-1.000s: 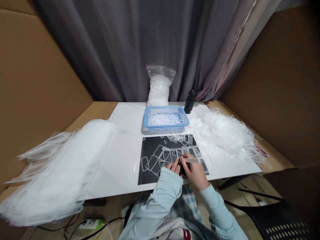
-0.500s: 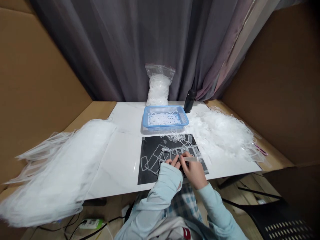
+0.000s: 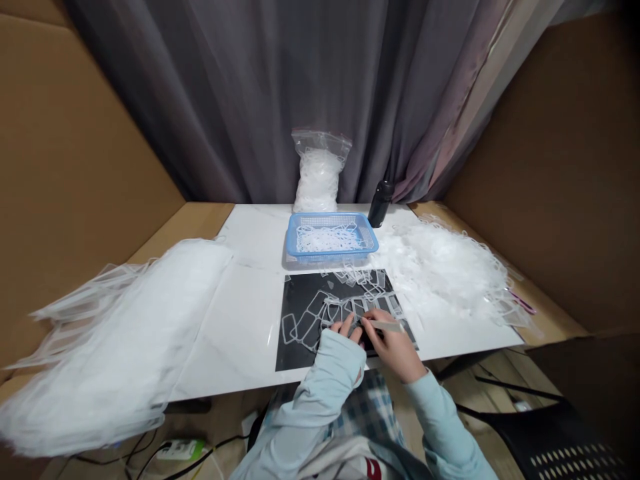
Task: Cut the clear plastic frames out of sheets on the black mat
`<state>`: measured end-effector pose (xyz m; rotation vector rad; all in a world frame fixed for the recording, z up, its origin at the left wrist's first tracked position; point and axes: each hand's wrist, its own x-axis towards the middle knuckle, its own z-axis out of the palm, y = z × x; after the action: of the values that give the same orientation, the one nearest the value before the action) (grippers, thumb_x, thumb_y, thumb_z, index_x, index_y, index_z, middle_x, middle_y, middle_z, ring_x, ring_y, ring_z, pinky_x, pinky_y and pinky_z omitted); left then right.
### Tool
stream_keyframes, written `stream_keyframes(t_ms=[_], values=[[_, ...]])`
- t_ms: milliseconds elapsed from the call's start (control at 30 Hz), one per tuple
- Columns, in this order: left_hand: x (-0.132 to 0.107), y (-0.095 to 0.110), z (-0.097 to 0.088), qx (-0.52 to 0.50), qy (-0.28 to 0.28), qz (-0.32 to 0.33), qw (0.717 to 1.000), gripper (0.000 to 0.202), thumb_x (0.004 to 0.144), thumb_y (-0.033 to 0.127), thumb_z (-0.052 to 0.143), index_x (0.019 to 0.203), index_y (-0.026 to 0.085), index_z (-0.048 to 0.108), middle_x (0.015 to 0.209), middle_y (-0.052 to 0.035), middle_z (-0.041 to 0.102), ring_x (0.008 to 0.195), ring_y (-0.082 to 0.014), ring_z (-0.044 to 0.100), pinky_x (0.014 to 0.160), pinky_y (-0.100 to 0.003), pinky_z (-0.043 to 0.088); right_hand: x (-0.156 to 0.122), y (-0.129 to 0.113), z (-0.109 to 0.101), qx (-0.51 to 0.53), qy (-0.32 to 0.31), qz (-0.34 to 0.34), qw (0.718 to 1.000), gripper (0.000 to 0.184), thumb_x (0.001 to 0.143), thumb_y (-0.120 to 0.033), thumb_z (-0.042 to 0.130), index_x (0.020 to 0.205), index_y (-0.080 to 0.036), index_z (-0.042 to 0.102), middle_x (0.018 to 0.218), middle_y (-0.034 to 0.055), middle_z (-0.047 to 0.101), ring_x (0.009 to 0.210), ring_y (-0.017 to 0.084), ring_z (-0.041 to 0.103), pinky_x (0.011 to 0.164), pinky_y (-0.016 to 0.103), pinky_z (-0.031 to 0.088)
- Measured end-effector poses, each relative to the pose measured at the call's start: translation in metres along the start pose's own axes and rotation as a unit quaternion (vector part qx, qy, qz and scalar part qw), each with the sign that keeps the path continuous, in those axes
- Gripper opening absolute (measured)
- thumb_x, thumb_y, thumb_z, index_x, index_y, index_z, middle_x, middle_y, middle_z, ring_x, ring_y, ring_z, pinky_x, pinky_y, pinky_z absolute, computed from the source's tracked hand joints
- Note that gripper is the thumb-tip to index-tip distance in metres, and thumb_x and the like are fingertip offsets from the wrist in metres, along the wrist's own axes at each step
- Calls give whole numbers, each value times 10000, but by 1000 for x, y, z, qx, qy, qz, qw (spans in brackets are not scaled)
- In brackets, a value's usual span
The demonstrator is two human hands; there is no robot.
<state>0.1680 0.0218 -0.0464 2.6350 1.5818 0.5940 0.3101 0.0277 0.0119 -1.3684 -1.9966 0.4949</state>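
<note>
Head view, and right at the centre, the right hand (image 3: 396, 341) is clamped on a slim pale tool (image 3: 387, 326), gripped much like a pen, its working end hidden among the fingers. Just beside it, the left hand (image 3: 349, 329) is down on the work, fingers slightly bent; whether they pinch anything, I cannot tell. Both wrists run back into light-blue sleeves (image 3: 327, 373).

Under the fingers lie the thin translucent plastic frames (image 3: 328, 303), a joined-looking web of rounded outlines spread over a black mat (image 3: 295, 360), with smaller loose pieces gathered along its far edge. Straight beyond sits a blue mesh basket (image 3: 333, 256), white loops heaped inside, and behind that stands a clear zip bag (image 3: 319, 180) packed with white pieces. A black bottle (image 3: 381, 203) stands to its right.

Out on the right flank, a tangled white heap (image 3: 445, 267) covers that side of the white table (image 3: 255, 273); over on the left, a thick stack of translucent sheets (image 3: 145, 327) slants across the near corner. Grey curtain (image 3: 225, 100) behind it all.
</note>
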Motion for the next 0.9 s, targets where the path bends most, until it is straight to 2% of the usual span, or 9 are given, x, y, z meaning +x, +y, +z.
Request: stream_keyframes(t_ms=[167,267,367,467,767,900], values=[[-1,4,-8,-2,90,-9,996,227,744,202,614,949,177,708,1042,-121,648,917,-265,569,791,-403,440,-10,10,1,-8,-55,-35,998,276,1019,-287,373,1155,-192,594,1078,107,659,998,240,586,842,370,495],[1,3,-9,-6,114,-4,993,196,670,200,693,865,175,687,916,-86,632,824,-241,560,692,-369,430,-14,16,3,-57,-61,-54,995,316,1021,-293,366,1227,-187,579,1073,118,671,981,254,585,827,402,489],[3,1,-8,-10,127,-11,992,196,636,192,733,817,168,664,830,-59,606,738,-217,545,630,-349,406,-16,21,4,-94,-72,-95,988,320,1019,-267,358,1241,-202,578,1159,121,657,995,267,568,816,428,472],[5,0,-6,-11,128,-18,992,176,644,182,733,798,165,649,787,-45,594,697,-207,535,612,-341,388,-16,24,3,-96,-57,-126,986,307,1017,-246,365,1203,-211,606,1234,112,630,1021,260,558,844,435,471],[5,-2,-3,-16,74,-20,997,74,720,165,656,792,179,648,809,-52,611,728,-209,543,649,-342,371,-11,27,3,-50,74,-121,989,321,1018,-285,374,1167,-230,653,1203,93,654,959,244,582,833,439,510],[5,-3,-2,-14,64,-25,998,39,735,197,655,756,175,631,772,-51,608,709,-217,542,630,-344,347,-8,24,3,12,57,-80,995,289,1005,-287,415,1154,-227,655,1119,93,683,937,233,605,815,419,522]])
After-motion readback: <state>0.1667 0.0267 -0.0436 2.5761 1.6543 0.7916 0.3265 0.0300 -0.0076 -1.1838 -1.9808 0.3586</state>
